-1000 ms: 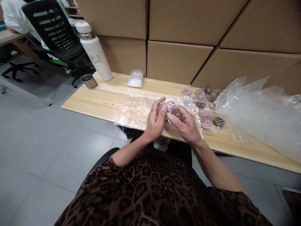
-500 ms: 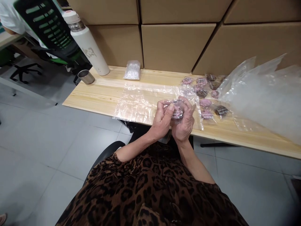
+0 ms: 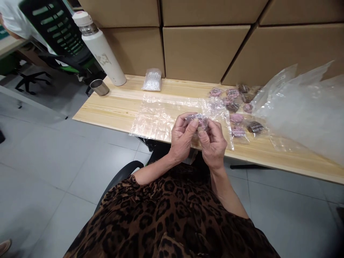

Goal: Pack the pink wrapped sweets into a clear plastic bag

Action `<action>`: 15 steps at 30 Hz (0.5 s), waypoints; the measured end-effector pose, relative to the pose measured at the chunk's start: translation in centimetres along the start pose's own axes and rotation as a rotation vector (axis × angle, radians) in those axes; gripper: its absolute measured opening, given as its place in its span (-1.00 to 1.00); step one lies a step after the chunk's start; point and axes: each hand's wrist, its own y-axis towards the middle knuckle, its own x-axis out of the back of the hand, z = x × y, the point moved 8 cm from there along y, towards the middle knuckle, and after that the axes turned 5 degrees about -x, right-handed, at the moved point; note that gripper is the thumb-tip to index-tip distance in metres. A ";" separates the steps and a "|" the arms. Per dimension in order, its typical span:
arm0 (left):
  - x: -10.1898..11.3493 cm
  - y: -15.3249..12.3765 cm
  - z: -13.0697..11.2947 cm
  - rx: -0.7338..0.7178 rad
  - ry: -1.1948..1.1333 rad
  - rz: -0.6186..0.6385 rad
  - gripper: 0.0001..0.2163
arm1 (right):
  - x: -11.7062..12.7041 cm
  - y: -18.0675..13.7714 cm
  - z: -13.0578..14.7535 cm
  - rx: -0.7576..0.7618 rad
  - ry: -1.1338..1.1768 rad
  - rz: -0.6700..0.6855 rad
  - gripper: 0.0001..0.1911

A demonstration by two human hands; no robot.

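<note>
My left hand (image 3: pixel 181 138) and my right hand (image 3: pixel 213 142) are pressed together above the near edge of the wooden table (image 3: pixel 118 107). Between their fingertips they pinch a small clear packet (image 3: pixel 199 120) with a pink and dark item inside. Under the hands lies a flat sheet of clear plastic bags (image 3: pixel 158 118). Several more small pink and brown wrapped items (image 3: pixel 236 116) lie on the table just right of my hands.
A big crumpled clear plastic bag (image 3: pixel 303 111) fills the table's right side. A white bottle (image 3: pixel 100 48), a metal cup (image 3: pixel 99 87) and a small packet (image 3: pixel 152 79) stand at the back left. Cardboard boxes (image 3: pixel 201 50) line the back. An office chair (image 3: pixel 59 39) stands at the left.
My hands have closed in on the small packet and turned it, the right fingers curling down over it. The view has dropped slightly since a second ago.
</note>
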 end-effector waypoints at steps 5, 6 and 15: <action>-0.3 -0.4 0.9 0.076 -0.027 0.078 -0.60 | 0.5 -0.2 -1.3 -0.063 0.109 -0.030 -0.63; -0.4 -0.5 1.1 0.091 -0.022 0.105 -0.59 | 0.7 -0.3 -1.4 -0.067 0.127 -0.060 -0.63; 0.0 -0.9 0.9 0.099 0.108 0.155 -0.62 | 1.1 -0.3 -1.0 -0.030 0.113 -0.057 -0.64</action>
